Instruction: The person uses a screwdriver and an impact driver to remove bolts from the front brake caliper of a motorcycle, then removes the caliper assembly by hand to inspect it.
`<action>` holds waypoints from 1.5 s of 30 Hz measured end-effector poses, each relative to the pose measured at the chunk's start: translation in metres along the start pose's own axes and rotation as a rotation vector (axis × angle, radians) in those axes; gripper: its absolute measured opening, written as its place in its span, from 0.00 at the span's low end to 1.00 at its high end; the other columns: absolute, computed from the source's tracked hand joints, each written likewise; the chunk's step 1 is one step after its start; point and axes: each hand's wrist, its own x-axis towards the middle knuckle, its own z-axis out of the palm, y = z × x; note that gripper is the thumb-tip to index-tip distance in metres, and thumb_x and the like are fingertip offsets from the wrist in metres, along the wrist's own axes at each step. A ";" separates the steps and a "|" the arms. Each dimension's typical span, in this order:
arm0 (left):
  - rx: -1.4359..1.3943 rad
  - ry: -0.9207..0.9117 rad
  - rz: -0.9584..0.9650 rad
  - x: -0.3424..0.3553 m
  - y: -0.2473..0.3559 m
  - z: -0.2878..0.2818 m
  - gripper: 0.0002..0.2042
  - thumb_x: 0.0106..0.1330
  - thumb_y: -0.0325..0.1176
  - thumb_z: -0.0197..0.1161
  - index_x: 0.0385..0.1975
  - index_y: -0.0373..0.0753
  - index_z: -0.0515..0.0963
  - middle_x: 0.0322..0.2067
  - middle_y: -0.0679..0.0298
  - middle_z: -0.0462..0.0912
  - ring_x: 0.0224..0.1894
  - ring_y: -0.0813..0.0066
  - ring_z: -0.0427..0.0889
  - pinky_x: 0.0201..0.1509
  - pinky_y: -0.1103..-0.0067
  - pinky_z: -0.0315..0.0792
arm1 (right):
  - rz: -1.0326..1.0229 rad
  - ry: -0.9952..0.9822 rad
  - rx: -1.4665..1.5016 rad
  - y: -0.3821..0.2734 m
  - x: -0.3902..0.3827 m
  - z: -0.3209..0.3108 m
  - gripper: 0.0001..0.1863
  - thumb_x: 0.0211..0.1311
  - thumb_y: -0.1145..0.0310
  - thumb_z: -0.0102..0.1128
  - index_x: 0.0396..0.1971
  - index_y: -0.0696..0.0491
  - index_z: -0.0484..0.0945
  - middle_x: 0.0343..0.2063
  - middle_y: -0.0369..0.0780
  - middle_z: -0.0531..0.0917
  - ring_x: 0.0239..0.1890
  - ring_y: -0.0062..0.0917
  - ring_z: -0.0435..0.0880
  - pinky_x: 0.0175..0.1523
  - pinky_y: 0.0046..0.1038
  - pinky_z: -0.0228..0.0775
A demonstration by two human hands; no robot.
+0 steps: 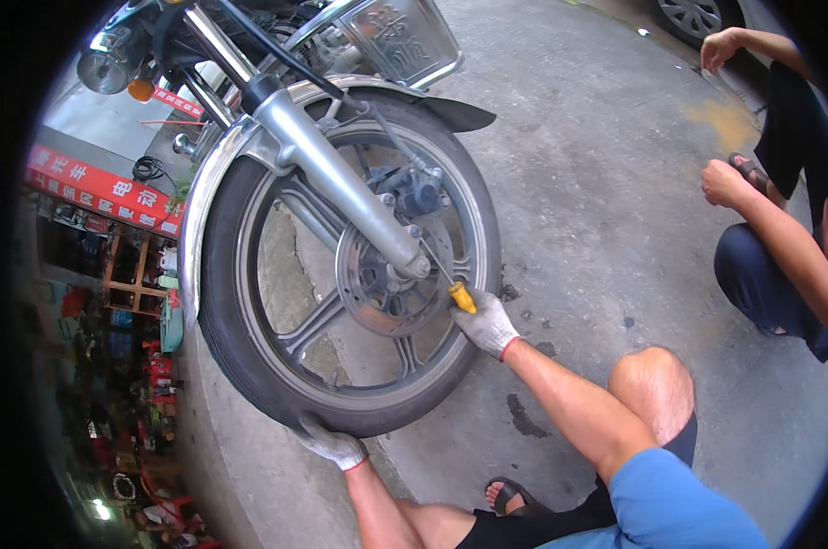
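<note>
Screwdriver [460,295] — probably light, stiff, best held by its handle [463,300] — is clasped in the right hand [487,327] beside the fork [332,169]; the tyre [226,284] is touched by the left hand [337,447], closure unclear.

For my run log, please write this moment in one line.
left hand: against lower tyre | right hand: holds yellow-handled tool near brake disc

White Chinese characters line the red banner [110,190] at left and a smaller red strip [178,101]; raised ones mark the motorcycle's [336,174] silver metal panel [397,41].
</note>
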 end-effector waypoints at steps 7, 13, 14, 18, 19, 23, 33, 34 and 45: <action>0.051 -0.010 0.001 -0.001 0.004 -0.016 0.24 0.74 0.39 0.48 0.63 0.26 0.62 0.61 0.52 0.68 0.59 0.65 0.69 0.67 0.70 0.61 | 0.025 -0.155 -0.017 -0.022 -0.001 -0.015 0.19 0.54 0.64 0.63 0.42 0.60 0.78 0.27 0.49 0.83 0.33 0.33 0.84 0.40 0.34 0.73; 0.046 0.038 0.011 0.000 0.014 -0.005 0.24 0.74 0.38 0.47 0.63 0.26 0.60 0.61 0.51 0.68 0.60 0.65 0.69 0.67 0.71 0.60 | 0.293 -0.436 -0.122 -0.080 0.020 -0.071 0.15 0.54 0.65 0.61 0.40 0.58 0.79 0.19 0.37 0.79 0.19 0.21 0.77 0.23 0.27 0.68; 0.046 0.041 0.012 0.001 0.013 -0.007 0.24 0.74 0.38 0.47 0.63 0.26 0.60 0.61 0.51 0.68 0.60 0.65 0.69 0.67 0.71 0.60 | 0.363 -0.493 -0.084 -0.091 0.022 -0.077 0.14 0.55 0.66 0.61 0.39 0.57 0.79 0.18 0.35 0.77 0.16 0.19 0.75 0.20 0.25 0.66; 0.033 0.058 0.009 0.001 0.012 -0.007 0.26 0.73 0.37 0.49 0.63 0.24 0.60 0.61 0.49 0.67 0.60 0.61 0.69 0.67 0.68 0.61 | 0.380 -0.529 -0.103 -0.111 0.025 -0.088 0.08 0.58 0.66 0.62 0.31 0.55 0.77 0.15 0.32 0.73 0.13 0.16 0.71 0.16 0.22 0.60; 0.016 0.042 -0.004 0.000 0.012 -0.006 0.26 0.73 0.38 0.49 0.63 0.24 0.60 0.61 0.49 0.67 0.60 0.61 0.69 0.67 0.68 0.61 | 0.373 -0.508 -0.091 -0.103 0.024 -0.085 0.10 0.57 0.65 0.61 0.34 0.55 0.78 0.16 0.32 0.74 0.13 0.16 0.72 0.16 0.23 0.62; -0.024 0.007 -0.029 -0.001 0.013 -0.007 0.26 0.73 0.39 0.50 0.63 0.24 0.60 0.61 0.49 0.67 0.59 0.60 0.69 0.67 0.68 0.61 | 0.330 -0.419 -0.084 -0.088 0.016 -0.067 0.14 0.56 0.64 0.62 0.39 0.56 0.79 0.17 0.34 0.77 0.17 0.17 0.75 0.20 0.25 0.66; 0.009 0.035 -0.011 -0.001 0.005 -0.012 0.28 0.72 0.41 0.51 0.63 0.26 0.60 0.60 0.49 0.68 0.57 0.61 0.72 0.64 0.67 0.64 | 0.053 -0.170 -0.195 -0.053 0.011 -0.043 0.18 0.54 0.62 0.62 0.40 0.60 0.80 0.25 0.51 0.82 0.30 0.35 0.85 0.36 0.35 0.73; -0.035 0.023 -0.052 -0.001 0.005 -0.012 0.28 0.72 0.41 0.51 0.63 0.26 0.60 0.60 0.49 0.68 0.58 0.61 0.71 0.64 0.67 0.64 | 0.049 -0.155 -0.187 -0.051 0.011 -0.042 0.18 0.54 0.62 0.62 0.40 0.59 0.80 0.26 0.52 0.82 0.32 0.39 0.85 0.37 0.35 0.73; -0.022 0.032 -0.017 -0.004 0.009 -0.007 0.25 0.73 0.39 0.49 0.63 0.27 0.60 0.60 0.51 0.69 0.58 0.63 0.71 0.66 0.68 0.61 | 0.006 -0.037 -0.193 -0.044 0.005 -0.029 0.16 0.54 0.63 0.61 0.39 0.58 0.79 0.31 0.53 0.82 0.38 0.46 0.83 0.41 0.38 0.74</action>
